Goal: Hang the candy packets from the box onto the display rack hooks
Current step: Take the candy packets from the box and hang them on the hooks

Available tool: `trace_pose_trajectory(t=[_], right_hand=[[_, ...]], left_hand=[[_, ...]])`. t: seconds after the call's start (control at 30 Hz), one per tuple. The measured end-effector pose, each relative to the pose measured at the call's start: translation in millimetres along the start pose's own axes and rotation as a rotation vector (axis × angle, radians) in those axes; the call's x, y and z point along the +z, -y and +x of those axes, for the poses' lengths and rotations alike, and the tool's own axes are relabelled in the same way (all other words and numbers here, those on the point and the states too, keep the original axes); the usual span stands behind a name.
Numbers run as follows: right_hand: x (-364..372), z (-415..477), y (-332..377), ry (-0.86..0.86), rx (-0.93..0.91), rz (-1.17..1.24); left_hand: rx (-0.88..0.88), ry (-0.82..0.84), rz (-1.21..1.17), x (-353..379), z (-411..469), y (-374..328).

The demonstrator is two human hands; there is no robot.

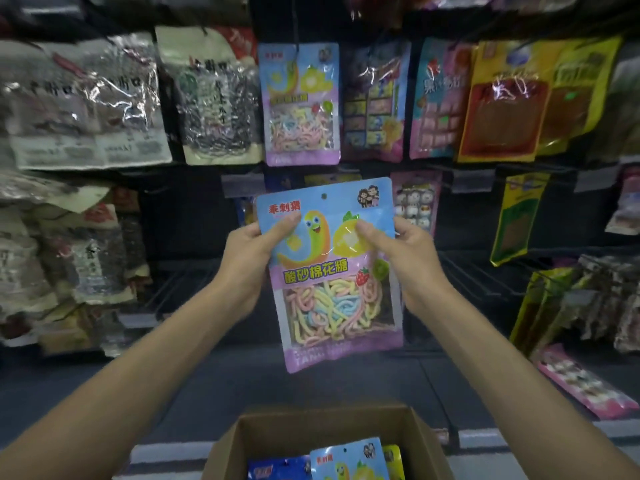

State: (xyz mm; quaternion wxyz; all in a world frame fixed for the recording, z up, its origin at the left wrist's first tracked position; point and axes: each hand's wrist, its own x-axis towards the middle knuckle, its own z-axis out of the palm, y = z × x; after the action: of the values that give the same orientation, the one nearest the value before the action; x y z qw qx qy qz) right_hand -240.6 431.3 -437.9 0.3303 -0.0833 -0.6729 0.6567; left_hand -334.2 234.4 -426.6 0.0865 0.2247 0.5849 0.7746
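Two hands: both grip one candy packet, holding it up in front of the display rack [194,209] and above the box [239,441].
Left hand [247,251]: thumb pressed on the front of the packet near its left edge, fingers curled behind.
Right hand [403,258]: thumb on the front over the printed lemon, fingers wrapped behind the right edge.
Held packet [329,271]: blue and lilac, with a cartoon worm and a lemon on the front. A clear window lower down shows pastel candy strings. It is nearly upright, with its bottom swung slightly to the right.
Hang hole [324,196]: at the top middle of the held packet, on no hook.
Hung packet [301,105]: same design, hanging on the rack straight above the held one and apart from it.
Box contents: a spare packet [346,460] of the same design stands in the open cardboard box. A blue packet [278,469] is on its left and a yellow packet [394,459] on its right.
Bare hooks [485,271]: dark wire hooks jut from the rack just right of the right hand.
Neighbours: crinkled clear-fronted bags [221,98] hang to the left, yellow pouches [505,102] to the upper right.
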Motion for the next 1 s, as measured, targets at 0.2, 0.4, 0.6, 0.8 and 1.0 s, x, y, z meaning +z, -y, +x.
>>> trace_pose_trajectory(t=[0.2, 0.4, 0.6, 0.8, 1.0], right_hand=[[24, 36, 37, 0.021, -0.063, -0.020], [47, 83, 77, -0.017, -0.118, -0.003], [69, 133, 107, -0.016, -0.127, 0.055], [83, 184, 125, -0.067, -0.184, 0.045], [94, 225, 142, -0.108, -0.219, 0.070]], left_hand=[[0.023, -0.119, -0.102, 14, 43, -43], [0.045, -0.143, -0.107, 14, 98, -70], [0.118, -0.154, -0.080, 13, 151, -101], [0.151, -0.182, -0.072, 20, 202, -132], [0.212, -0.175, -0.063, 29, 235, -158]])
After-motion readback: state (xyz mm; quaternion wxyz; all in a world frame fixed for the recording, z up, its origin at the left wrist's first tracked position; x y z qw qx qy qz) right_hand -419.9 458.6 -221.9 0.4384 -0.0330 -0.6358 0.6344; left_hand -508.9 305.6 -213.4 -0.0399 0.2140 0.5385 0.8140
